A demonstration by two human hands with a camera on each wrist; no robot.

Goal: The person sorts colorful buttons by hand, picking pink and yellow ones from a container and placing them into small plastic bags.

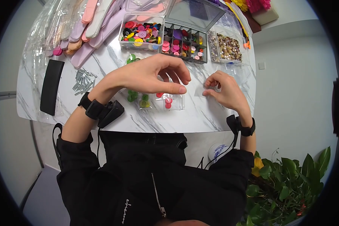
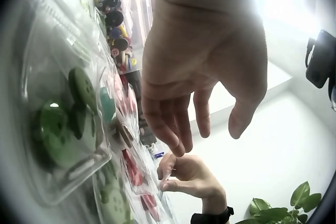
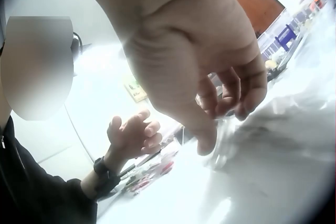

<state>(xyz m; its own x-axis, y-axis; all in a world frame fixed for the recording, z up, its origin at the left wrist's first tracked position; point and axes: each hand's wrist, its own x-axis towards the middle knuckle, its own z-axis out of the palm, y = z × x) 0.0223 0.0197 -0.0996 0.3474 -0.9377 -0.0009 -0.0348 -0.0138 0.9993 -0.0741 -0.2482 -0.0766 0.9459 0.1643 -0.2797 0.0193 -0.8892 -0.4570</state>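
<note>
My left hand (image 1: 154, 75) hovers over the table with its fingers loosely bent and nothing in them. Beneath it lie small clear bags of buttons: red buttons (image 1: 168, 103) in one, green buttons (image 1: 132, 96) in another. In the left wrist view, green buttons (image 2: 55, 129) show large through the plastic. To the right, my right hand (image 1: 229, 92) pinches a small clear plastic bag (image 1: 199, 91) between thumb and fingers, close over the tabletop. That film also shows by the fingertips in the right wrist view.
Along the back stand an open box of mixed buttons (image 1: 139, 44), a divided box (image 1: 203, 59) with its lid raised, and a box of beads (image 1: 229, 49). Metal pieces (image 1: 84, 81), a black strip (image 1: 52, 86) and pastel strips (image 1: 83, 54) lie at left.
</note>
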